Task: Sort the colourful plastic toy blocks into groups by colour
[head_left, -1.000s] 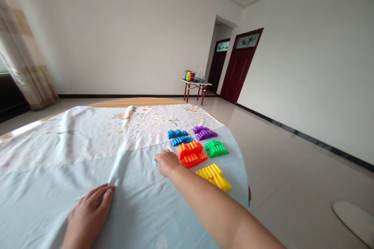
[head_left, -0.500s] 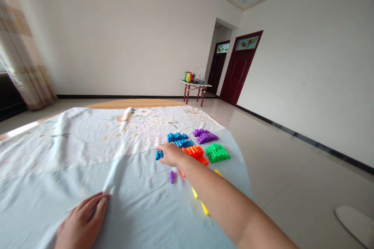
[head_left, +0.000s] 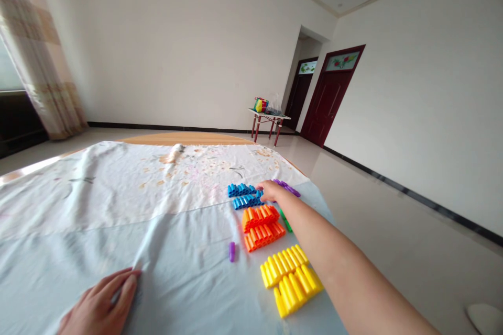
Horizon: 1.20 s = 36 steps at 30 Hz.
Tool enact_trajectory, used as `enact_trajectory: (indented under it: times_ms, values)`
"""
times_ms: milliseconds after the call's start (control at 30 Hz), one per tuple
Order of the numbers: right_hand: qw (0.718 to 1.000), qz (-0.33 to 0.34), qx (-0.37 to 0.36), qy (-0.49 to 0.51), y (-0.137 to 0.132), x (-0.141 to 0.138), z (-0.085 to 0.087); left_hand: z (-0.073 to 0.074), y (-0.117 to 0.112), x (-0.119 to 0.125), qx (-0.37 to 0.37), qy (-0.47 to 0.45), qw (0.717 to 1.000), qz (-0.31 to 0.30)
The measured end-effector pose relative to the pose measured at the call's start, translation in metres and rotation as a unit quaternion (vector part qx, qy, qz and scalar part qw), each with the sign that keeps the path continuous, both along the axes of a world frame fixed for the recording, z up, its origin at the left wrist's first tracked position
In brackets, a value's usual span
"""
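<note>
My right hand reaches out to the right end of the blue plastic tubes, which lie in stacked rows. Its fingers are closed around a small blue tube, partly hidden by the hand. Nearer me are piles of orange tubes and yellow tubes. My forearm covers most of the green tubes, and purple tubes show behind my hand. A single purple tube lies apart, left of the piles. On the cloth at lower left, my left hand rests flat, holding nothing.
A pale blue and floral tablecloth with wrinkles covers the round wooden table. Across the room, a small table carries a colourful bag. A white rounded object is at lower right.
My right hand has moved right and away, from left of the blue rows to their right end. The blue tubes that were by its fingers have left that spot. My left hand stays on the cloth.
</note>
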State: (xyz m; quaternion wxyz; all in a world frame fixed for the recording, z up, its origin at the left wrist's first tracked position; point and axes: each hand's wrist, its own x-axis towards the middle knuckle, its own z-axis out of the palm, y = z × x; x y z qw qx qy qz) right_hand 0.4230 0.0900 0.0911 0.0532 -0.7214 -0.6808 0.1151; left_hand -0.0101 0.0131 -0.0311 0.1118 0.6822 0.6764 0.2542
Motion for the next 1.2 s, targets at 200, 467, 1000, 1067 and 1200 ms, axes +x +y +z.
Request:
enact_trajectory:
  times_ms: [200, 467, 1000, 1067, 1200]
  values:
    - [0.999, -0.006, -0.036, 0.016, 0.003, 0.001, -0.007, 0.0, -0.002, -0.001, -0.006, 0.002, 1.0, -0.004]
    - [0.999, -0.006, -0.028, 0.038, 0.003, 0.002, -0.003, 0.005, -0.005, 0.002, -0.011, -0.001, 1.0, 0.008]
    - [0.999, 0.015, -0.043, -0.024, 0.0, -0.024, 0.0, 0.02, -0.009, 0.008, -0.044, -0.009, 0.999, 0.011]
    - [0.999, 0.016, -0.04, -0.029, -0.004, -0.025, 0.0, 0.021, -0.009, 0.009, -0.045, -0.009, 0.999, 0.011]
    - [0.999, 0.017, -0.022, -0.029, -0.009, -0.025, 0.001, 0.022, -0.009, 0.01, -0.037, -0.016, 0.999, 0.01]
